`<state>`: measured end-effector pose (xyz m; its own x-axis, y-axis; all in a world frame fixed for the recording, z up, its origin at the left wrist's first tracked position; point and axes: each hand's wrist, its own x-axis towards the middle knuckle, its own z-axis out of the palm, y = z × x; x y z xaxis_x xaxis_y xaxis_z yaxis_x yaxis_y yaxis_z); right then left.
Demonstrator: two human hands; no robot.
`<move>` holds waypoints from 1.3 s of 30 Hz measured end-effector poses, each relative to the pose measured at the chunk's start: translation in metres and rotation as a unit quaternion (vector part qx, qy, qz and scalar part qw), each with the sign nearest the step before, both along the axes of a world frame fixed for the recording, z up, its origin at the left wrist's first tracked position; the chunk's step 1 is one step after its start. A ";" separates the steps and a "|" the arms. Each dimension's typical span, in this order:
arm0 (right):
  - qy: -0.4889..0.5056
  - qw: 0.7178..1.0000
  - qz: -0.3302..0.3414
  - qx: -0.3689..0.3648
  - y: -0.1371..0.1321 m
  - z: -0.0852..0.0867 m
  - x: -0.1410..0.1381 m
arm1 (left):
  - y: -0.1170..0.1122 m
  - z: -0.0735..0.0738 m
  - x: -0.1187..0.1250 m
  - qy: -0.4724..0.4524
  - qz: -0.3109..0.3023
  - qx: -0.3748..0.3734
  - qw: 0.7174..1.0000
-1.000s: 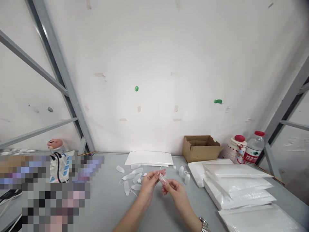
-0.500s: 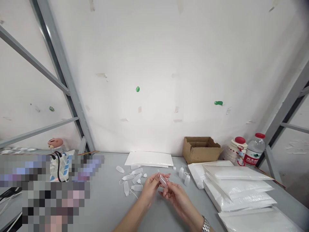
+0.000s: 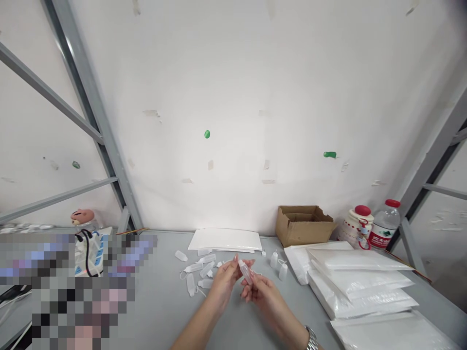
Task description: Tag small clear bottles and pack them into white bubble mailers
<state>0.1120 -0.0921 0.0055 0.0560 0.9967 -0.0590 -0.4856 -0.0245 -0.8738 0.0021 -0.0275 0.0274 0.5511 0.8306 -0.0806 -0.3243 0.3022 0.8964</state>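
Note:
My right hand [image 3: 263, 289] grips a small translucent squeeze bottle [image 3: 245, 272] by its lower part, the neck end tilted up and to the left. Close beside that neck, my left hand [image 3: 225, 282] has its thumb and fingers pinched together; whatever is between them is too small or hidden to make out. Left of my hands, several similar bottles [image 3: 190, 284] lie scattered with small white caps, some with strap loops. Two capped bottles [image 3: 283, 271] stand upright to the right, and a small white cap [image 3: 263, 253] sits near them.
White padded mailers [image 3: 361, 282] are piled at the right. Behind them stand a cardboard box [image 3: 304, 226], a dotted jar [image 3: 357, 223] and a water bottle [image 3: 386, 223]. White sheets [image 3: 224, 240] lie by the wall. A power strip [image 3: 89, 253] is at the left, beside a blurred area.
My left fingers have shifted slightly off the bottle's neck, leaving more of its top end showing. The bottle is still in my right hand.

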 end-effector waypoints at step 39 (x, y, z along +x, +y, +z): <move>0.059 0.997 0.023 0.034 -0.002 0.004 -0.005 | -0.003 -0.011 0.005 -0.071 0.017 -0.084 0.994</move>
<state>0.1071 -0.0945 0.0091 0.0058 1.0000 0.0046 -0.5845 0.0071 -0.8113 0.0072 -0.0309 0.0166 0.5382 0.8306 -0.1428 -0.4569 0.4299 0.7787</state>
